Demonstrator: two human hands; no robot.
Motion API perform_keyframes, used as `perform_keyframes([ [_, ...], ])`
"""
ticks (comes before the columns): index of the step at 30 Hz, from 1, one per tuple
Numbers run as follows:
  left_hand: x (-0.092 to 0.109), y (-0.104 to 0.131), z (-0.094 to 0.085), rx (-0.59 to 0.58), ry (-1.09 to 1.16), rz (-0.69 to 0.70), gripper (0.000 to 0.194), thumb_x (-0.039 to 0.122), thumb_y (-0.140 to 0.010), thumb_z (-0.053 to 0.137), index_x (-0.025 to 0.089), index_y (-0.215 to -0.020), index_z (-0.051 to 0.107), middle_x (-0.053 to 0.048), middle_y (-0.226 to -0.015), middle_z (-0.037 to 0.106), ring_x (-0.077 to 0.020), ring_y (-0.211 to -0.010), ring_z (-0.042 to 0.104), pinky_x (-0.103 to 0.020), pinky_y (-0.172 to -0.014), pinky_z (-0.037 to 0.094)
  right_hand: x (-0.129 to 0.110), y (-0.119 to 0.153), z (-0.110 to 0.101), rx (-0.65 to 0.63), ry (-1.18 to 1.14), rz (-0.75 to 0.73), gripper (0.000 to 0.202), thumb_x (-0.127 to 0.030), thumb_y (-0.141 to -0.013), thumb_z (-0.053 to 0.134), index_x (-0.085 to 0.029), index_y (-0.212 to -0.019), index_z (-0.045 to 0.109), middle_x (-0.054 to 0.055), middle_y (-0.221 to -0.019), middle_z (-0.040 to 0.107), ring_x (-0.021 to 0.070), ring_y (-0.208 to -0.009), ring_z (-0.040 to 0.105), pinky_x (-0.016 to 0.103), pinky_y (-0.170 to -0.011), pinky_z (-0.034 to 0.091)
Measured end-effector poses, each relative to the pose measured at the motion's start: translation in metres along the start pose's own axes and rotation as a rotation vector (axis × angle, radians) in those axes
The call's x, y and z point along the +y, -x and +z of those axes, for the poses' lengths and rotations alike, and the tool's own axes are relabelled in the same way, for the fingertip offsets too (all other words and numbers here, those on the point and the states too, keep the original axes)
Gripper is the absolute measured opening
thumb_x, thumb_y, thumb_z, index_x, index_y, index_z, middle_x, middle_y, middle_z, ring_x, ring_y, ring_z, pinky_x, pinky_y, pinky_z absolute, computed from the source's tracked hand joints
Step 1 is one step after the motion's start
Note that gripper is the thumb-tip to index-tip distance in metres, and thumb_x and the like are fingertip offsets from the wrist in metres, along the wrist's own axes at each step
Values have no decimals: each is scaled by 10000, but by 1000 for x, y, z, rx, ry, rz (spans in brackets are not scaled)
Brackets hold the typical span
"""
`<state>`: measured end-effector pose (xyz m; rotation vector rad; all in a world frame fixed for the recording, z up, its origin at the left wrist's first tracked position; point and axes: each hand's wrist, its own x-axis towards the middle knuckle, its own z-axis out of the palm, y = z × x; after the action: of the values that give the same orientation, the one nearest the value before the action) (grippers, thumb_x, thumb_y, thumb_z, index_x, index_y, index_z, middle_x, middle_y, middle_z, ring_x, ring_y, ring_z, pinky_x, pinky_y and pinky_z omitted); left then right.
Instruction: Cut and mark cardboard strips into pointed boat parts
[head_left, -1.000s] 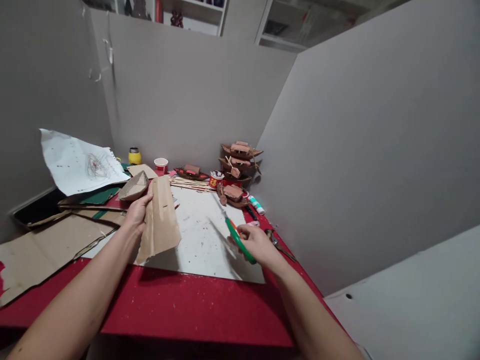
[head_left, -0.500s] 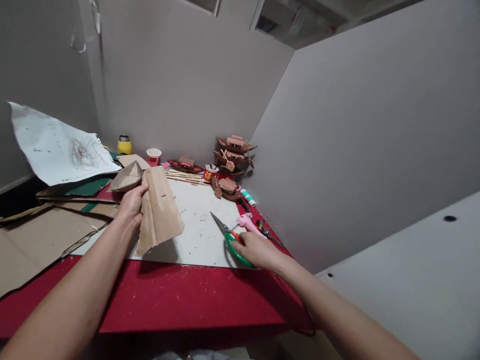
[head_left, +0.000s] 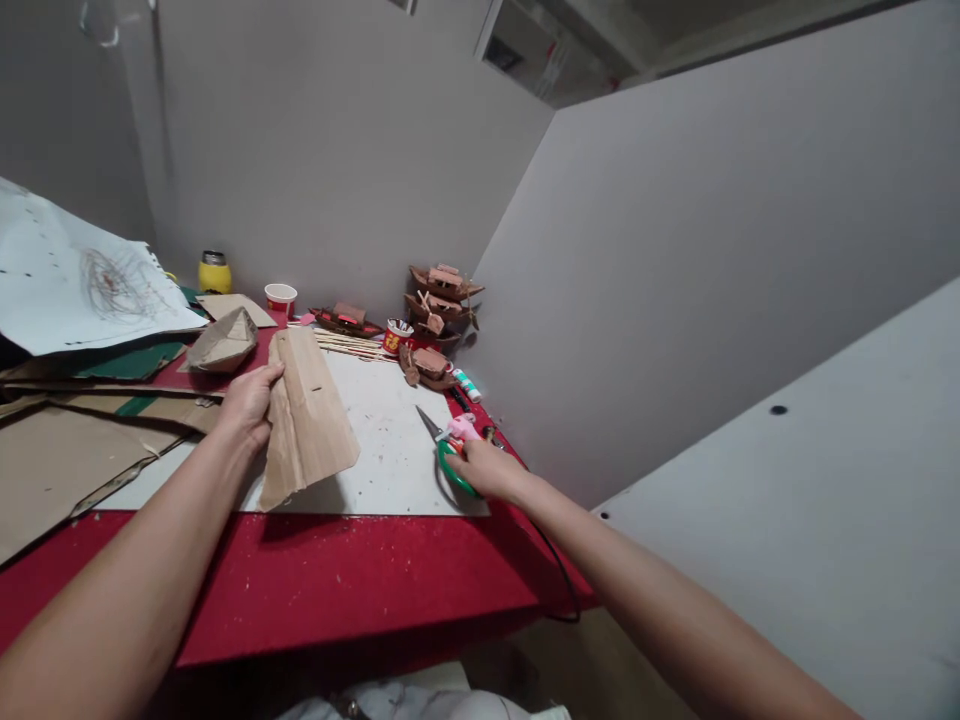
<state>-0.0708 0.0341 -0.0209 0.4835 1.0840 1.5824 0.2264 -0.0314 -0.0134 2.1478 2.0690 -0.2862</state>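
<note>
My left hand grips a creased piece of tan cardboard by its left edge, thumb on the front face. The cardboard is tilted above a white sheet and has a short slit in it. Low over the sheet's right side, my right hand is closed around the green handle of a pair of scissors, whose blades point away to the left. Just beyond that hand lies a pink glue gun, partly hidden. A folded cardboard boat hull rests behind my left hand.
Brown model boats are stacked at the back corner, near another boat, thin sticks and a red paper cup. Cardboard sheets and a drawn-on paper fill the left. Grey partitions enclose the red table.
The view has turned right, so the table things appear further left. The scissors, with my right hand, have come closer to the glue gun. My left hand keeps its hold on the cardboard.
</note>
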Motion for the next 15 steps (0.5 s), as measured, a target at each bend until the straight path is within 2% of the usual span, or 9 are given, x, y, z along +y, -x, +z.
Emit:
perform_keyframes([
  [6,0,1,0,-10,10,-7,24,141,-666,651,140,-681,669,-26,-583,681,-176,-523,637,-267,-524,529,1,-19,2,-9,-14,-32,420,-456,-927,441,-115,-831,665,117,-821,695,201,-731,635,267,-597,401],
  [11,-1,4,2,-29,8,-9,44,128,-675,637,140,-691,676,-23,-557,668,-190,-552,657,-267,-542,535,3,-30,6,-20,-23,16,313,-406,-944,511,-123,-1009,629,72,-975,662,179,-824,640,348,-742,520],
  [15,-1,4,3,-30,15,0,47,125,-664,645,136,-692,681,-38,-607,695,-198,-581,674,-278,-574,547,9,-38,8,-17,-28,64,285,-339,-933,557,-151,-1145,583,75,-1128,618,208,-944,629,406,-809,533],
])
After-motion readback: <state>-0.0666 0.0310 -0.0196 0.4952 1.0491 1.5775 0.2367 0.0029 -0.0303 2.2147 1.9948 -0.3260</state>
